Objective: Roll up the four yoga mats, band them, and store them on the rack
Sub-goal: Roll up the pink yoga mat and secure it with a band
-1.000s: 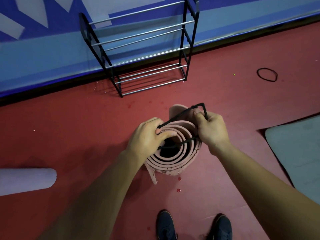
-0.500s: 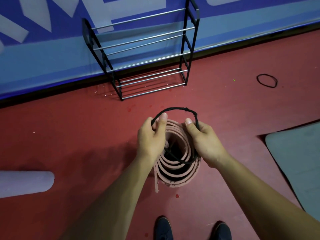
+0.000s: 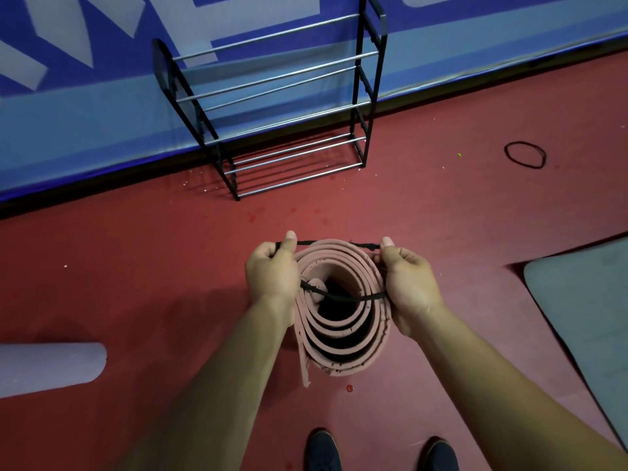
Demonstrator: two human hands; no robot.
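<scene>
Between your shoes and the black metal rack (image 3: pixel 272 107), the pink foam mat roll (image 3: pixel 339 307) stands on end so its top is free for banding. Your left hand (image 3: pixel 272 277) and right hand (image 3: pixel 409 283) are clenched on the black elastic band (image 3: pixel 339 297), now stretched wider than half a second ago, far strand past the rim.

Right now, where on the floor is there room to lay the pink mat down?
Bare red floor lies open between the black metal rack and the rolled lilac mat. More lies between the rack and the loose black band. The right is crowded by the flat grey mat.
</scene>
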